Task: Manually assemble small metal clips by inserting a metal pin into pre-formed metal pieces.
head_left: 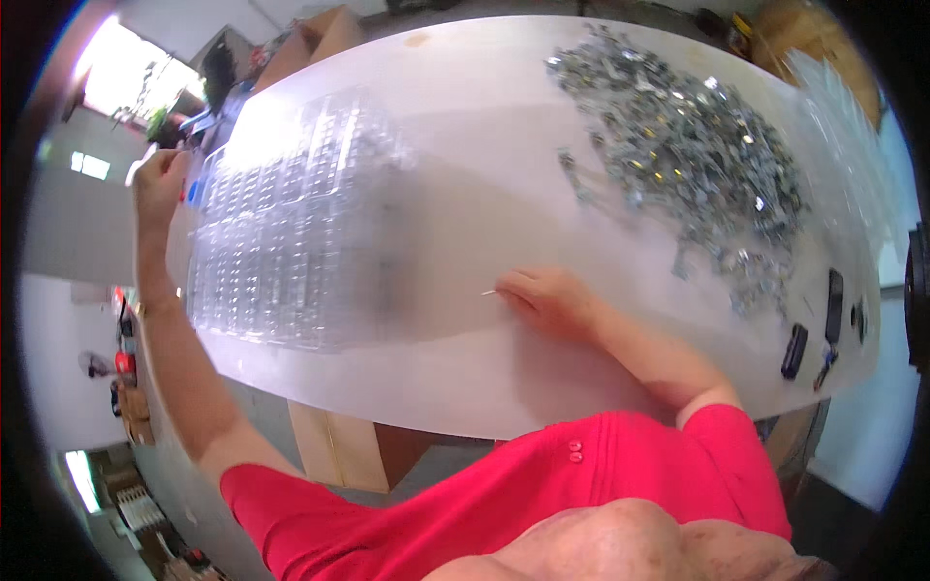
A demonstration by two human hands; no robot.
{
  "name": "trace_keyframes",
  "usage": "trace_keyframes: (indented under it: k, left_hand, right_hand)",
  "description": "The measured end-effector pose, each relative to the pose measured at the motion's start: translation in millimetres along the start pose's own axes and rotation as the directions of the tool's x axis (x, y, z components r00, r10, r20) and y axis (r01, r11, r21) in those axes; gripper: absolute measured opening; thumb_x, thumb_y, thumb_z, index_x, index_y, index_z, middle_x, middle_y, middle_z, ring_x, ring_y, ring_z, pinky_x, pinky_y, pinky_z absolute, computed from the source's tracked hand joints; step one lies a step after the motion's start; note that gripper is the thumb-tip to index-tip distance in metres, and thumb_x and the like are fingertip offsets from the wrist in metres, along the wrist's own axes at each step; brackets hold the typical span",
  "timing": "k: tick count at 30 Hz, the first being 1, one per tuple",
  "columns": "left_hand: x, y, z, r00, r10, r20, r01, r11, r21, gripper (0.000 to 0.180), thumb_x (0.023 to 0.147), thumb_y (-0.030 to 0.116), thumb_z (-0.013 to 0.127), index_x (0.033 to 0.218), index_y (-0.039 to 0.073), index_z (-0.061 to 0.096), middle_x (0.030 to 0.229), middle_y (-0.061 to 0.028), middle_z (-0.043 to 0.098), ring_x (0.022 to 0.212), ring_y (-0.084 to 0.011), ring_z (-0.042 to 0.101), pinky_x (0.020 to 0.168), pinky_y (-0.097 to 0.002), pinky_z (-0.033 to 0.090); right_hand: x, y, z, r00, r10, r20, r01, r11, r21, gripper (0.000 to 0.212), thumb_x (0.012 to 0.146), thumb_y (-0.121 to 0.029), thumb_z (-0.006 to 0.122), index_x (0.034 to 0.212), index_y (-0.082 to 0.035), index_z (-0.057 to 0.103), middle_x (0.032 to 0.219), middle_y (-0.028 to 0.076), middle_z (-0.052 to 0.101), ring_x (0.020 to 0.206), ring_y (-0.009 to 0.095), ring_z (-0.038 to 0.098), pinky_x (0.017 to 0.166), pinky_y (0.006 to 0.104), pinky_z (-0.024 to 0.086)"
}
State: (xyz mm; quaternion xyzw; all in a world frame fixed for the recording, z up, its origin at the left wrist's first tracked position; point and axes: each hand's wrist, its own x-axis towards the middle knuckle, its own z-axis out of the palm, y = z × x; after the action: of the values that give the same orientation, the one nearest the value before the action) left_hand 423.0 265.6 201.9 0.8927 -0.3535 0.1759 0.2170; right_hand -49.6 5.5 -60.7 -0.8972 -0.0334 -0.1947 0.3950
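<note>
My right hand [550,302] rests low over the middle of the white table [465,378], its fingers pinched on a thin, pale pin-like piece [488,292]. The left arm reaches out to the far left, where my left hand [160,184] is closed in a fist beyond the side of the clear plastic trays [291,223]. Whatever that fist holds, if anything, is hidden. The trays have rows of small pockets and look somewhat blurred. A small blue and red thing [192,192] shows beside the left hand.
A large heap of small grey metal parts [678,145] spreads over the right of the table, a few gold-coloured. Several black tool-like things [794,351] lie near the right edge. Clear plastic sheeting [852,165] hangs there. A cardboard box [339,445] stands below the front edge.
</note>
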Motion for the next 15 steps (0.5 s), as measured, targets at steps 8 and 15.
trace_keyframes:
  k: [8,15]
  left_hand:
    - [-211.0,317.1,42.1,0.811,0.585,0.026,-0.557,0.785,-0.269,0.019,0.082,0.004,0.074,0.100,0.004,0.071,0.096,-0.0142,0.070,0.090,-0.0296,0.069,0.079,-0.0392,0.055]
    - [-200.6,355.0,209.1,0.894,0.185,0.409,0.086,0.823,-0.561,0.027,0.090,0.024,0.068,0.089,-0.003,0.067,0.071,-0.0077,0.064,0.067,-0.0136,0.063,0.061,-0.0302,0.050]
  right_hand:
    - [-20.6,15.6,0.3,0.988,-0.141,-0.063,0.134,0.986,-0.099,0.010,0.083,-0.007,0.063,0.093,-0.007,0.061,0.084,0.012,0.061,0.081,0.032,0.063,0.070,0.0426,0.052]
    - [-22.3,0.1,-6.2,0.959,-0.249,0.137,0.264,0.959,-0.100,0.010,0.080,-0.008,0.062,0.090,-0.009,0.062,0.090,0.008,0.062,0.091,0.030,0.062,0.081,0.0418,0.052]
